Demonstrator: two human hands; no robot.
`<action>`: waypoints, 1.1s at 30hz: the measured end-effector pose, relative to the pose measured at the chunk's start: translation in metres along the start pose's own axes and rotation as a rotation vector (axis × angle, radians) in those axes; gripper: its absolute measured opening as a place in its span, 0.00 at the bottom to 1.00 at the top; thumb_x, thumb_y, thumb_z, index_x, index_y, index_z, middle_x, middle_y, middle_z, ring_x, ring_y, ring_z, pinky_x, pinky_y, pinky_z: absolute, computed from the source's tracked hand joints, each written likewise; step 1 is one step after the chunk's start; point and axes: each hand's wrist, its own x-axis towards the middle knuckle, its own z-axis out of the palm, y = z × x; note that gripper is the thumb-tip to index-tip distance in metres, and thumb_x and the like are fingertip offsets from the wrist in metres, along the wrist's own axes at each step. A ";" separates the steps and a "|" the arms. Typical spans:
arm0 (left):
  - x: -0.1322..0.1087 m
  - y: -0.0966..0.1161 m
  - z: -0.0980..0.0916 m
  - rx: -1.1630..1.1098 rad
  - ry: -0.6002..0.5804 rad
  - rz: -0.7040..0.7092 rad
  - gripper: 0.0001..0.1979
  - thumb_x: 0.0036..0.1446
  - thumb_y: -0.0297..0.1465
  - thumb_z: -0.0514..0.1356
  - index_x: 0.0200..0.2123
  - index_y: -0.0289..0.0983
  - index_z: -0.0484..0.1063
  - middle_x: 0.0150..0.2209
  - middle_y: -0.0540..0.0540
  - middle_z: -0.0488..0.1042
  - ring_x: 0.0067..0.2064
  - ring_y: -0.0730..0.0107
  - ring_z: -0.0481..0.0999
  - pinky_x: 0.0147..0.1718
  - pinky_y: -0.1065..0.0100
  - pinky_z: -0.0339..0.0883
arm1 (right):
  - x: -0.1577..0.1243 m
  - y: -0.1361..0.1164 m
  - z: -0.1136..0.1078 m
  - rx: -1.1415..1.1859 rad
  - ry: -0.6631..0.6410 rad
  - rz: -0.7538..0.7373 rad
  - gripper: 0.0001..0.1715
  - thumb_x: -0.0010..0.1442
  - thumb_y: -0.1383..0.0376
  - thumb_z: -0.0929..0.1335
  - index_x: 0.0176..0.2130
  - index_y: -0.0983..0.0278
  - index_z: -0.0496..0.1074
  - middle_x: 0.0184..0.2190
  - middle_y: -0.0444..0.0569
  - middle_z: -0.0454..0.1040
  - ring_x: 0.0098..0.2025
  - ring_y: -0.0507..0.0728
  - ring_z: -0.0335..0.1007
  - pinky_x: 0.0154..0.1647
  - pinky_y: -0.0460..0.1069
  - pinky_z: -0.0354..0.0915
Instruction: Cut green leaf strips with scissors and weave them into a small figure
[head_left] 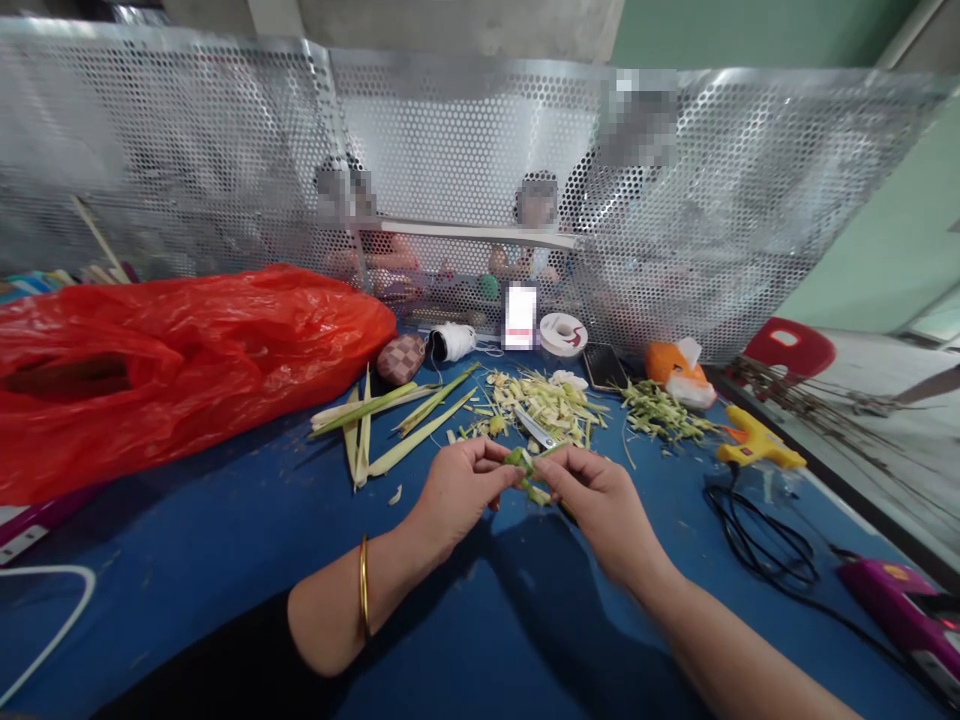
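Note:
My left hand [457, 490] and my right hand [600, 500] meet over the blue table [225, 520], both pinched on one small folded piece of green palm leaf [527, 474]. The fingers of each hand are closed round it. A gold bangle sits on my left wrist. Just beyond the hands lies a pair of scissors [536, 430] among a heap of leaf trimmings [540, 400]. Several long leaf strips [390, 420] lie to the left of that heap.
A big red plastic bag [165, 360] fills the left. At the back stand a thread spool [452, 342], a tape roll [562, 335] and a phone [604, 367]. A yellow glue gun [757, 445] with black cord [757, 540] lies right. A perforated metal screen [750, 200] closes the far edge; people sit behind it.

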 end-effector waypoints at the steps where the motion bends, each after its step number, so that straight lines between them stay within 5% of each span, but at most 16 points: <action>1: 0.000 0.000 0.000 0.003 -0.005 0.007 0.06 0.46 0.29 0.66 0.28 0.35 0.72 0.19 0.54 0.70 0.18 0.79 0.63 0.19 0.73 0.57 | 0.000 0.000 0.000 -0.050 0.019 -0.018 0.18 0.54 0.54 0.69 0.23 0.64 0.70 0.18 0.41 0.64 0.23 0.50 0.55 0.24 0.46 0.54; 8: 0.001 -0.006 0.000 0.026 0.025 0.023 0.06 0.46 0.29 0.65 0.28 0.36 0.71 0.19 0.54 0.71 0.17 0.78 0.64 0.18 0.73 0.59 | -0.001 0.006 0.002 -0.246 0.054 -0.095 0.18 0.57 0.59 0.66 0.19 0.62 0.64 0.17 0.43 0.66 0.22 0.51 0.58 0.24 0.47 0.55; 22: -0.006 -0.012 0.005 0.216 0.006 0.155 0.05 0.49 0.29 0.62 0.30 0.34 0.75 0.23 0.49 0.74 0.20 0.76 0.67 0.20 0.73 0.59 | -0.004 0.013 0.003 -0.346 0.053 -0.136 0.15 0.61 0.58 0.65 0.26 0.62 0.67 0.19 0.40 0.64 0.22 0.50 0.57 0.22 0.46 0.53; 33: 0.000 -0.007 0.004 -0.131 0.066 -0.006 0.10 0.43 0.32 0.67 0.27 0.35 0.70 0.20 0.54 0.71 0.17 0.81 0.64 0.18 0.76 0.56 | 0.001 0.008 -0.004 -0.252 0.017 -0.334 0.05 0.59 0.66 0.69 0.36 0.61 0.77 0.28 0.44 0.75 0.29 0.52 0.68 0.28 0.46 0.61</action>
